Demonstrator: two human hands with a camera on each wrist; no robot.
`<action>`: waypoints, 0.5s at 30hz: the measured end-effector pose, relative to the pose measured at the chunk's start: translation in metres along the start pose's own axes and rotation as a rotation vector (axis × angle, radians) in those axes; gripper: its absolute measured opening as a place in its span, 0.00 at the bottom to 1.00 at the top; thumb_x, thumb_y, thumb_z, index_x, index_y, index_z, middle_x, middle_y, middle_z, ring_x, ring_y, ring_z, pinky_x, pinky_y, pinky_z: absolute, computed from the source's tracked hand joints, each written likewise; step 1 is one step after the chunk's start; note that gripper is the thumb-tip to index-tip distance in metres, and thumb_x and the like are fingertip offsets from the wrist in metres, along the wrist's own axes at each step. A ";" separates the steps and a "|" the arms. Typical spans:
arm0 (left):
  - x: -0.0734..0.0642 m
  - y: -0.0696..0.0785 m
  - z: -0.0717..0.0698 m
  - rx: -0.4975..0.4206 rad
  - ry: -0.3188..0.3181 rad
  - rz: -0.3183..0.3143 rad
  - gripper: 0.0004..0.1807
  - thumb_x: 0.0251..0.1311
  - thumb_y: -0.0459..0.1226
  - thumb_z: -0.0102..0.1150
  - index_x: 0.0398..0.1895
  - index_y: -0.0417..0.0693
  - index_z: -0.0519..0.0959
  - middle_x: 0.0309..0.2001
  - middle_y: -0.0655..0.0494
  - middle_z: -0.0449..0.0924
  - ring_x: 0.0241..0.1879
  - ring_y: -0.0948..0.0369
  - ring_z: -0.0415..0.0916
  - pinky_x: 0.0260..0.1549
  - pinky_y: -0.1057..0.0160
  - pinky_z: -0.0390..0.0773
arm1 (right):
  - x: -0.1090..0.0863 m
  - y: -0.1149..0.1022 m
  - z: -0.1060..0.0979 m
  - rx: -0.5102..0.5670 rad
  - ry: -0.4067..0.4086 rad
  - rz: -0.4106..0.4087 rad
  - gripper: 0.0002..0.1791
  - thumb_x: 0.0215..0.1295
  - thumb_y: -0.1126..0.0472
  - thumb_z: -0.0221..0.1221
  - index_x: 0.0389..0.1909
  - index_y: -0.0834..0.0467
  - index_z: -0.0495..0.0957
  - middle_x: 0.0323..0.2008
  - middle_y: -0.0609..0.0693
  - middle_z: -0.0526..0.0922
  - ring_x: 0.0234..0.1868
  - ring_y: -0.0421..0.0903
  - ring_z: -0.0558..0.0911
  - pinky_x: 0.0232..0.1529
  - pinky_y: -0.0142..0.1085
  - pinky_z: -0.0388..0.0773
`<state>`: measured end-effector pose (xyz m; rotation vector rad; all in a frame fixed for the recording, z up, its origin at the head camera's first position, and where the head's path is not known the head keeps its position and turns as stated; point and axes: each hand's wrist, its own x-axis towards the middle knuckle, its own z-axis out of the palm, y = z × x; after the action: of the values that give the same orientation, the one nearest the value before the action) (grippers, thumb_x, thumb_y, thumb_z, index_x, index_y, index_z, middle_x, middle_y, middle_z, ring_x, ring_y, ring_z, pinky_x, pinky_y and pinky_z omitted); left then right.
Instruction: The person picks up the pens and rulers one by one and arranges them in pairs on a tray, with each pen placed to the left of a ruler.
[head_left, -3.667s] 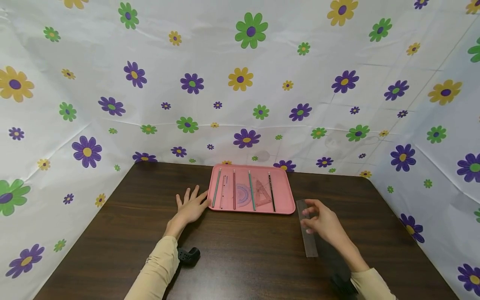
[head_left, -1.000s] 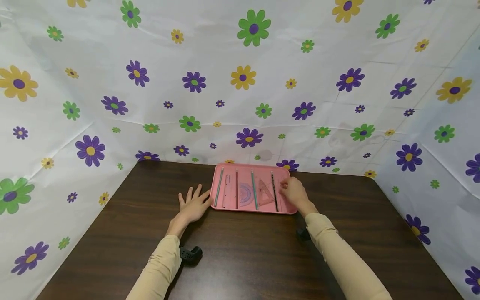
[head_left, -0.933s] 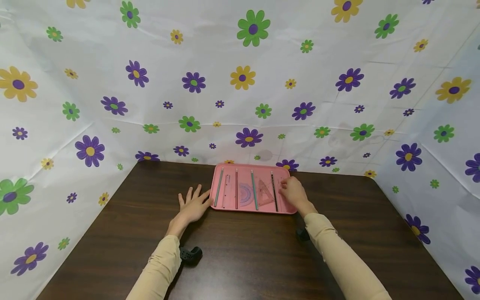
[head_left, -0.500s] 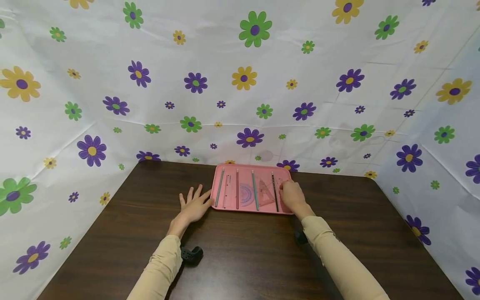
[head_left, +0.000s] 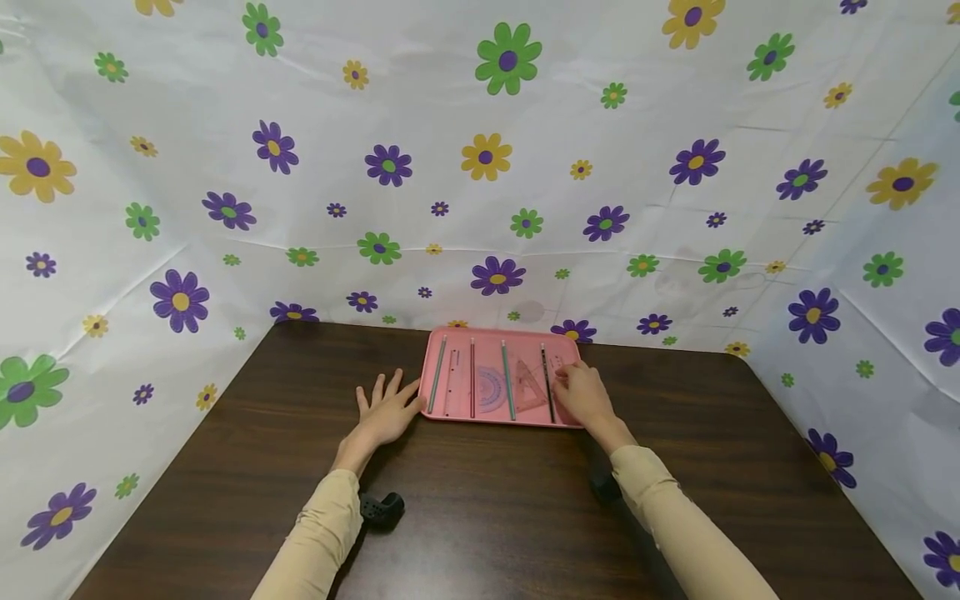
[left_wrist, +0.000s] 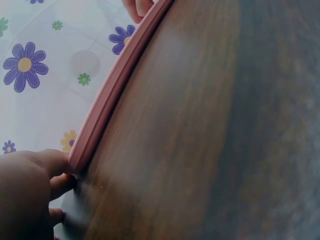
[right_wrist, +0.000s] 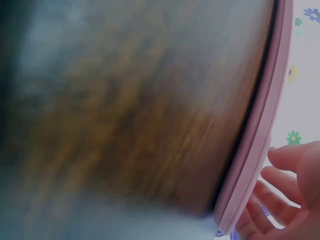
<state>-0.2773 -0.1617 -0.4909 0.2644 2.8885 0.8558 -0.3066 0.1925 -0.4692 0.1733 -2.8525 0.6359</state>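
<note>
In the head view, a pink tray [head_left: 488, 352] lies on the table. My left hand [head_left: 386, 414] touches its left edge, fingers spread; the left wrist view shows thumb and fingers [left_wrist: 59, 160] at the corner. My right hand [head_left: 587, 398] is over the tray's right end, above a clear ruler [head_left: 557, 362] mostly hidden beneath it. In the right wrist view its fingers [right_wrist: 272, 202] are loosely bent and apart, with nothing seen between them. Left of that ruler lie a black pencil [head_left: 548, 383], a set square [head_left: 529, 390], a green pencil [head_left: 508, 379] and a protractor [head_left: 491, 389].
Further left in the tray are a red pencil [head_left: 472, 379], another ruler [head_left: 452, 383] and a second green pencil [head_left: 437, 375]. The dark wooden table [head_left: 480, 517] extends toward me. A flowered sheet [head_left: 420, 200] rises behind the tray's far edge.
The clear ruler, earlier on the table right of the tray under my right hand, now lies in the tray's right end. My right hand moved left with it; the left hand stayed put.
</note>
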 end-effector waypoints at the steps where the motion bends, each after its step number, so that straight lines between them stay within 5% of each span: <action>1: 0.000 0.000 0.000 0.002 -0.004 -0.002 0.32 0.76 0.56 0.37 0.78 0.55 0.58 0.81 0.43 0.37 0.78 0.38 0.25 0.66 0.29 0.16 | -0.001 0.000 -0.001 0.011 0.004 -0.008 0.18 0.68 0.58 0.58 0.50 0.67 0.82 0.50 0.63 0.81 0.49 0.61 0.78 0.54 0.55 0.76; 15: -0.003 0.007 -0.009 0.028 0.021 -0.023 0.36 0.74 0.58 0.41 0.78 0.51 0.57 0.80 0.41 0.45 0.78 0.35 0.35 0.68 0.27 0.25 | -0.031 0.001 -0.018 0.044 -0.009 -0.102 0.29 0.67 0.47 0.62 0.60 0.64 0.77 0.59 0.65 0.75 0.60 0.65 0.73 0.61 0.61 0.72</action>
<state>-0.2751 -0.1617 -0.4794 0.2253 2.9191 0.8193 -0.2734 0.2032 -0.4612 0.3273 -2.8178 0.6785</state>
